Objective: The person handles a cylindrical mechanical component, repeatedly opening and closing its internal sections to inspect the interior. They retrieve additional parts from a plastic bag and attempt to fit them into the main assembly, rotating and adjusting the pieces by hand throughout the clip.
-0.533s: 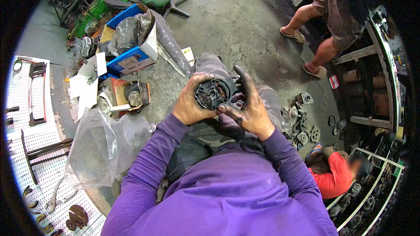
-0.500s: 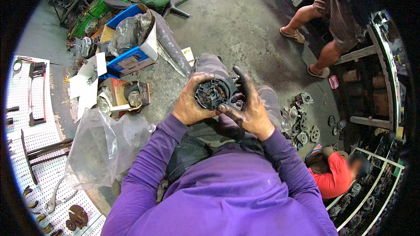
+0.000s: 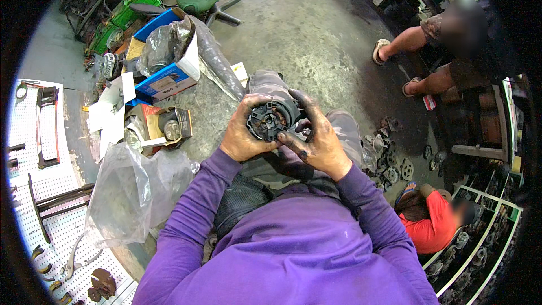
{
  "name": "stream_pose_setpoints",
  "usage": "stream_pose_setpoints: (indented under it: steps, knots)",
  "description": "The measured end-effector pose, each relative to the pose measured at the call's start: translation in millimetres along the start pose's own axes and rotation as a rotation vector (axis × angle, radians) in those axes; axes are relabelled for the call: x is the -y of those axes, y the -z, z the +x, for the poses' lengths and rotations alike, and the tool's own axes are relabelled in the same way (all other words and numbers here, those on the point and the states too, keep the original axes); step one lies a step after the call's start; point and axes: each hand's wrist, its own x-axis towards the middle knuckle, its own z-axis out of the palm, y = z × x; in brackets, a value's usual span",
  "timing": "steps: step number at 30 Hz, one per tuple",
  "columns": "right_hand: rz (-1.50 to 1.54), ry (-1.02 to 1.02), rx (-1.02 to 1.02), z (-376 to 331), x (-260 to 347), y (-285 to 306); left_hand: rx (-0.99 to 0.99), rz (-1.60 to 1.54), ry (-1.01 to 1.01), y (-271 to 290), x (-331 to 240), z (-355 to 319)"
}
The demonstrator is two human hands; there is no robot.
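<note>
Between both hands, above my lap, is a round black alternator part [image 3: 267,120] with a ribbed, spoked face and copper-coloured bits inside. My left hand [image 3: 238,135] curls round its left side, thumb along the lower edge. On the other side my right hand [image 3: 324,146] is closed round the part, its blackened thumb pressed at the lower rim and its fingers reaching over the top right. The far side of the part is hidden behind the fingers. Under the hands are camouflage trousers [image 3: 265,83] on my knees.
Left stand a blue box [image 3: 169,79] with a bagged part, a smaller open box [image 3: 183,121] and a clear plastic bag [image 3: 121,192]. Tools lie on a white perforated board [image 3: 51,178]. Several metal parts [image 3: 390,161] lie right. A person in red [image 3: 432,223] and another person's legs [image 3: 406,45] are nearby.
Both hands have shifted slightly left with the alternator part, which is turned a little. The person at the upper right has moved and bent lower.
</note>
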Motion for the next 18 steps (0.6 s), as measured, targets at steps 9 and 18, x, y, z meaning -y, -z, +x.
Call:
stream_pose_setpoints:
  steps: [9,18]
  knots:
    - [0.007,0.028,-0.008,1,3,1,0.015,0.055,0.000,2,-6,1]
    - [-0.115,0.066,0.002,-3,-10,2,0.020,0.166,0.039,3,-2,-4]
